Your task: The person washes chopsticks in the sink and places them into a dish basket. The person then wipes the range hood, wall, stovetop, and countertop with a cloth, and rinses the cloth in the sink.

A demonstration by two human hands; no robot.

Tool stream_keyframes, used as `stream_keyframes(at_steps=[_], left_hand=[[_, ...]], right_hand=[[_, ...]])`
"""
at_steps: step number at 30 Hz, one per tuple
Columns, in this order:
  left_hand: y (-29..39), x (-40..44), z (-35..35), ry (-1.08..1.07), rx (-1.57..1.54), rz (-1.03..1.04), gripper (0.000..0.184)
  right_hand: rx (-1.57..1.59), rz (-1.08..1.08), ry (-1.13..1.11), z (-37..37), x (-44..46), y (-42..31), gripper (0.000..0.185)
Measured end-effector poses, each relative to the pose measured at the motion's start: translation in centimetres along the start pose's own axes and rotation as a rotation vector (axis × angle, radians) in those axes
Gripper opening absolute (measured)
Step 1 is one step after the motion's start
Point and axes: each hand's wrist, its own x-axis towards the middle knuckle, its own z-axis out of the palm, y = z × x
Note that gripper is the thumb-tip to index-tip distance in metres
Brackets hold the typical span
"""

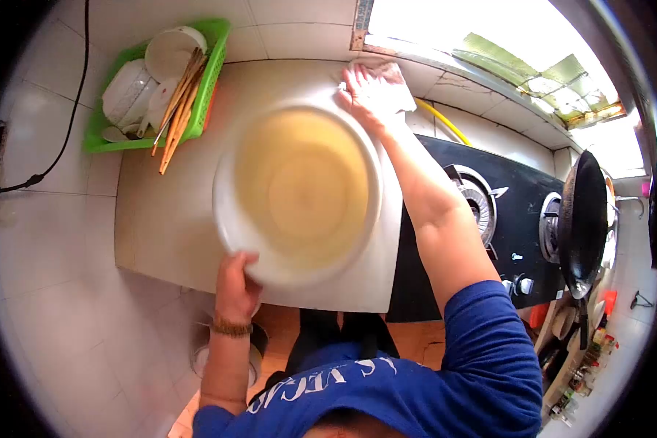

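A large round basin (pixel 299 193), white at the rim and yellowish inside, is blurred over the pale countertop (pixel 160 219). I cannot tell whether the yellow is liquid or the basin's own colour. My left hand (pixel 239 283), with a brown bracelet at the wrist, grips the basin's near-left rim, thumb on top. Beyond the basin, my right hand (pixel 366 93) lies flat with its fingers stretched out on a pale cloth (pixel 398 86). The cloth rests at the back of the counter against the tiled wall.
A green basket (pixel 215 66) with bowls and wooden chopsticks (pixel 179 109) stands back left. To the right is a black gas stove (pixel 445 277), with a dark wok (pixel 585 219) tilted on edge at its far side. A yellow hose (pixel 445 120) runs behind. A bucket (pixel 255 350) stands below.
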Motion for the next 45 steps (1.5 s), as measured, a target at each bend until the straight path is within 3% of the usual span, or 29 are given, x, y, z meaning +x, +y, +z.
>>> stream_keyframes(at_steps=[4,7,9,13,14,15,19,21,22,23,25,27,29,30,31,33,36,41,42,44,45], left_hand=[[-3.1,-6.3,-9.7,0.146,-0.044,0.001,0.023],[-4.6,-10.2,-15.1,0.159,0.23,0.253,0.015],[-5.0,-12.9,-16.4,0.268,-0.206,0.24,0.024],[-6.2,-16.9,-14.9,0.293,-0.411,0.338,0.028],[-7.3,-17.8,-16.1,0.256,-0.451,0.319,0.04],[-8.2,-18.5,-15.9,0.255,-0.464,0.327,0.04],[-11.3,-20.1,-15.9,0.251,-0.471,0.363,0.04],[-12.7,-19.9,-16.5,0.246,-0.456,0.387,0.039],[-13.2,-19.6,-16.7,0.254,-0.483,0.364,0.041],[-13.4,-19.5,-16.7,0.262,-0.507,0.342,0.042],[-12.9,-19.4,-15.9,0.294,-0.483,0.344,0.04],[-12.2,-18.7,-15.1,0.33,-0.459,0.341,0.038],[-11.7,-17.8,-15.0,0.376,-0.506,0.366,0.036],[-11.3,-17.3,-15.3,0.381,-0.515,0.367,0.036],[-11.1,-16.8,-15.5,0.359,-0.543,0.389,0.034],[-10.4,-15.6,-16.5,0.344,-0.575,0.406,0.032],[-10.3,-14.6,-18.7,0.432,-0.585,0.399,0.026],[-8.1,-12.5,-19.0,0.533,-0.585,0.351,0.024],[-8.0,-12.3,-19.5,0.545,-0.575,0.355,0.025],[-7.7,-12.5,-20.0,0.556,-0.567,0.323,0.024],[-7.6,-11.7,-19.7,0.546,-0.566,0.32,0.024]], right_hand=[[0.187,-0.151,-0.151,-0.3,-2.3,-5.5,0.055],[0.241,-0.329,-0.235,-3.4,-7.8,-8.9,0.052],[0.237,-0.431,-0.304,-4.6,-12.8,-10.3,0.052],[0.204,-0.624,-0.335,-8.7,-24.3,-11.4,0.053],[0.179,-0.677,-0.394,-10.5,-27.1,-11.6,0.052],[0.151,-0.727,-0.451,-12.3,-29.8,-11.7,0.052],[0.447,-0.774,-0.587,-14.2,-38.7,-10.3,0.046],[0.856,-0.482,-0.452,-14.9,-40.1,-10.5,0.045],[1.044,-0.461,-0.244,-17.8,-37.7,-11.1,0.044],[1.068,-0.265,-0.202,-16.9,-37.8,-10.7,0.04],[1.43,0.116,-0.21,-19.9,-34.0,-10.5,0.038],[1.083,0.078,0.136,-18.7,-29.5,-8.7,0.037],[0.723,0.022,0.25,-16.6,-24.5,-8.2,0.035],[0.869,0.162,-0.003,-14.4,-22.9,-8.4,0.035],[0.411,0.103,-0.145,-8.6,-21.5,-7.2,0.041],[0.12,0.168,-0.174,-6.4,-17.2,-9.7,0.048],[0.08,0.193,-0.066,-0.4,-7.4,-8.5,0.05],[0.048,-0.088,0.128,4.3,7.7,-9.7,0.04],[0.046,-0.087,0.111,4.6,8.1,-10.3,0.04],[0.149,-0.369,0.131,3.9,7.9,-11.0,0.033],[0.15,-0.402,0.129,3.0,6.7,-13.2,0.029]])
